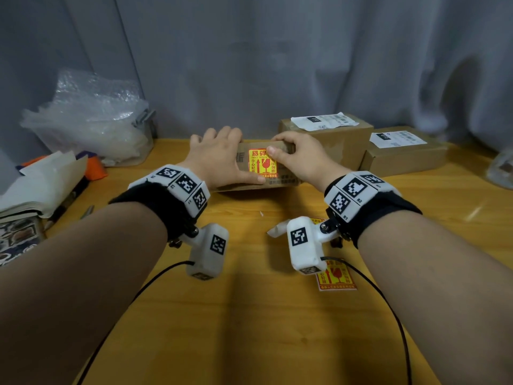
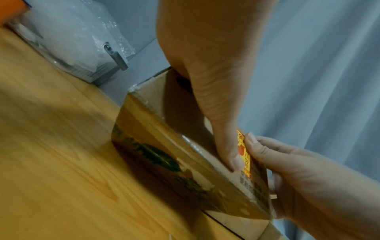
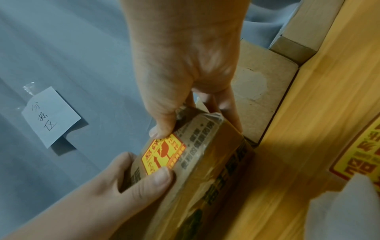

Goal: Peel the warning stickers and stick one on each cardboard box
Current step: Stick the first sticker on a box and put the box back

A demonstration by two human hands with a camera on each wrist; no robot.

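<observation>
Wooden worktop (image 1: 238,315) against a grey curtain. At the back, three cardboard boxes (image 1: 405,159); at left, a clear tub (image 1: 122,151) of bubble wrap and paper sheets (image 1: 47,179). Near the front, loose warning stickers (image 1: 337,279) and a scrap of backing paper (image 1: 277,230).

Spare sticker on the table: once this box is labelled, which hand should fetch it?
Right, probably. The spare sticker lies on the table under the right forearm, nearer the right hand than the left hand. Both hands now grip the box, thumbs on its warning sticker.
</observation>
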